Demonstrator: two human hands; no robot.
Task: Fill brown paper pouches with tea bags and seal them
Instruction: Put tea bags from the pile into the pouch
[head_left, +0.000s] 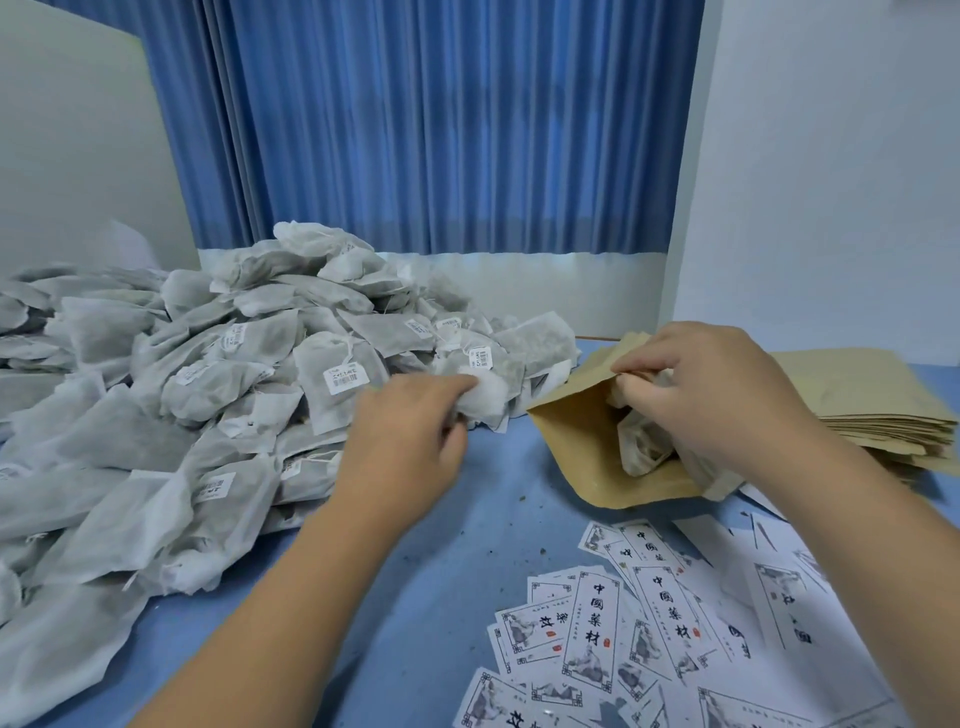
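The left half of the frame is blocked by a pile of tea bags (182, 389). A bare strip of blue table (415, 597) is offered in the lower middle, bounded at lower right by scattered printed labels (597, 639). The narrow central gap beside the open pouch (571, 447) is filled by the left hand (410, 441) and its pinched tea bag (488, 397). The pouch mouth is crowded by the right hand (711, 395) and the stuffed tea bags (641, 441) gripped in it. The right edge is closed by a stack of flat pouches (872, 405).

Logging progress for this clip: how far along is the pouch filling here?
Done: tea bags already sit inside the open brown paper pouch; no sealed pouch shows. In hand: the right hand holds its mouth open while the left hand pinches another tea bag. Left: sealing it, plus a big tea bag pile and a stack of empty pouches.
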